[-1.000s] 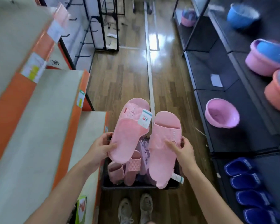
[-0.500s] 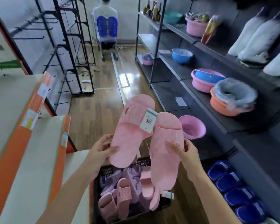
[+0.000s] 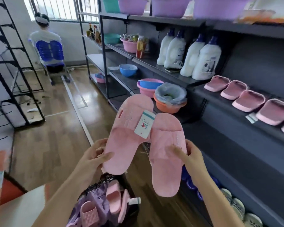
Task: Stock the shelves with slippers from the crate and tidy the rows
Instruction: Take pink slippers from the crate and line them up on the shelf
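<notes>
Over the last second the head camera swings up and to the right, away from a downward look into the crate [image 3: 103, 178]. The pink pair [image 3: 164, 174] rides up with it and now hangs above the crate's far right corner rather than over its load. The grip is the same throughout. The left hand [image 3: 93, 155] holds one slipper by its near half, thumb laid across the top and fingers curled round the edge. The right hand [image 3: 190, 154] clasps the other slipper in the same manner. What the swing brings in matters for the task. Up and to the right of the crate, a dark shelf [image 3: 228, 128] carries a row of pink slippers [image 3: 249, 99] of the same colour. By my reading the pair is bound for that row, with placing not yet begun. Several pink and lilac slippers lie in the crate, so the stocking looks far from finished. A hang tag [image 3: 144, 124] sits where the two held slippers meet. It shows a teal band and a red-and-blue emblem, but its print is too small to read. A shelf-edge ticket [image 3: 251, 117] beside the row is likewise illegible, as is the dark print on the detergent bottles [image 3: 205, 61] higher above the crate.
</notes>
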Demonstrator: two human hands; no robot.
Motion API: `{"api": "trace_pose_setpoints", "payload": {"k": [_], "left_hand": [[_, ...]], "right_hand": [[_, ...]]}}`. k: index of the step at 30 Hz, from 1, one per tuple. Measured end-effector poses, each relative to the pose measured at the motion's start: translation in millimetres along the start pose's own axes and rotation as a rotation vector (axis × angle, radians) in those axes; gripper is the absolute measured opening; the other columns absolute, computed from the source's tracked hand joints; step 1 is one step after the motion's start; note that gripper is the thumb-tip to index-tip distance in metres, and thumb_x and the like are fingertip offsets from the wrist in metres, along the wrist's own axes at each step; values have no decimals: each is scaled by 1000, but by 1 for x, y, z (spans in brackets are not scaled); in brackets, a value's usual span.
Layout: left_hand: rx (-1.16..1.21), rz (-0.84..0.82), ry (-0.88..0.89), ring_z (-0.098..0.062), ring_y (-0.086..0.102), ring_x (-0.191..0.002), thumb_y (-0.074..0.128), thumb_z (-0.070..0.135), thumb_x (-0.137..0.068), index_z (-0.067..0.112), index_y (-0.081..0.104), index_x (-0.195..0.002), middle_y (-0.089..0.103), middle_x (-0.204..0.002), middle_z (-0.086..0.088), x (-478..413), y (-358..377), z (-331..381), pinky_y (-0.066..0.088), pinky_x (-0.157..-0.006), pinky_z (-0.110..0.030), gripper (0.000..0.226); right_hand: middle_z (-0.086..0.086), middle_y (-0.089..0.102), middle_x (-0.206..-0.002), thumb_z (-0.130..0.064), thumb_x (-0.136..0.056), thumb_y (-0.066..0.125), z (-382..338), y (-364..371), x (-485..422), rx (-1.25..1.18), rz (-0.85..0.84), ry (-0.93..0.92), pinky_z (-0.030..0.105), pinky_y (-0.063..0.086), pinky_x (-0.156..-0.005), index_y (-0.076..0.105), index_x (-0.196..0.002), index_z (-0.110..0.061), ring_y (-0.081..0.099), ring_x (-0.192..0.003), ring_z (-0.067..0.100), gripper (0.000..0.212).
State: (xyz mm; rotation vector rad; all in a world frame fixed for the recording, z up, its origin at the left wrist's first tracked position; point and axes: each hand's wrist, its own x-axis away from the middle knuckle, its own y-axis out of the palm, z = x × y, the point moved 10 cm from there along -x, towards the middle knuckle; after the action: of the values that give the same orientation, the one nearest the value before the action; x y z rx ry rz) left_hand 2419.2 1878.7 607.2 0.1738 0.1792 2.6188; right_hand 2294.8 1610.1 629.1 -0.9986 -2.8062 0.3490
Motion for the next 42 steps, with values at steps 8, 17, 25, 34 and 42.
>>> {"api": "trace_pose_setpoints", "payload": {"k": [8,17,25,34,42], "left_hand": [[-37,-216,-33,-27,64,-86,87,45,-40,28,64,-105,66,-103,-11,-11,146,-22,51,-69,-41,70],[-115,-525,-75,-23,58,-103,78,24,-70,27,54,-114,62,-110,-3,-18,320,-39,51,-73,-31,50],[-189,-829,-75,-20,59,-103,65,11,-76,27,57,-111,64,-110,2,-25,448,-60,50,-75,-32,39],[-170,-1115,-84,-17,63,-101,70,25,-59,23,56,-116,65,-110,1,-46,558,-57,53,-74,-29,58],[-125,-1232,-129,-8,66,-91,72,24,-58,25,58,-109,67,-102,4,-57,617,-57,53,-67,-21,53]], "right_hand": [[-1,62,-112,-30,-78,71,33,-152,36,-74,201,66,23,50,-63,52,-123,-19,61,-90,13,49],[5,61,-111,-20,-86,64,71,-297,97,-155,516,100,25,45,-62,52,-121,-15,59,-91,17,38],[4,65,-106,-23,-80,70,89,-383,150,-172,794,156,25,47,-62,56,-118,-12,62,-89,16,42],[-1,69,-94,-38,-65,79,94,-435,160,-190,1056,133,28,50,-65,61,-106,-15,65,-88,18,50],[-1,68,-93,-41,-61,76,87,-463,154,-138,1180,116,22,48,-58,61,-104,-16,65,-80,12,52]]}}
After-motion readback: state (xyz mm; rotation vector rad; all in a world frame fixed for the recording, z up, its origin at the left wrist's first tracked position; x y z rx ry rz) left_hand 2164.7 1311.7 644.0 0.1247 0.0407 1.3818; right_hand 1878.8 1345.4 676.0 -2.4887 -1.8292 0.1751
